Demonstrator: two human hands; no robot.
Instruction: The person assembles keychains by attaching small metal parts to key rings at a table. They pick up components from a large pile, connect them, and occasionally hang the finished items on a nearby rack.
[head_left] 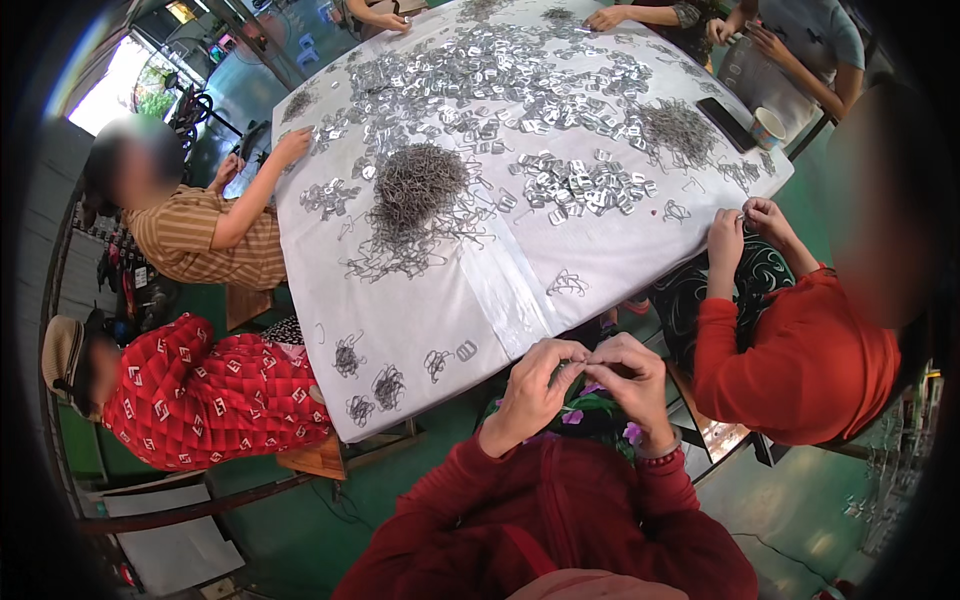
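Observation:
Just off the near edge of the table, my left hand (532, 392) and my right hand (634, 384) meet fingertip to fingertip. Both are closed in a pinch around something too small to make out. On the white-covered table (390, 315) ahead lies a dense heap of bent wire hooks (418, 190), with loose ones spilling toward me. A cluster of small shiny metal buckle-like plates (580, 187) sits to its right. Closest to my hands is a little bunch of wire hooks (568, 283) by a strip of clear tape (508, 300).
Small wire bundles (388, 386) lie near the left corner. More plates (450, 75) cover the far half. A paper cup (767, 128) and a dark phone-like slab (727, 123) stand at the right edge. People sit around, one in a red top (800, 360) close on my right.

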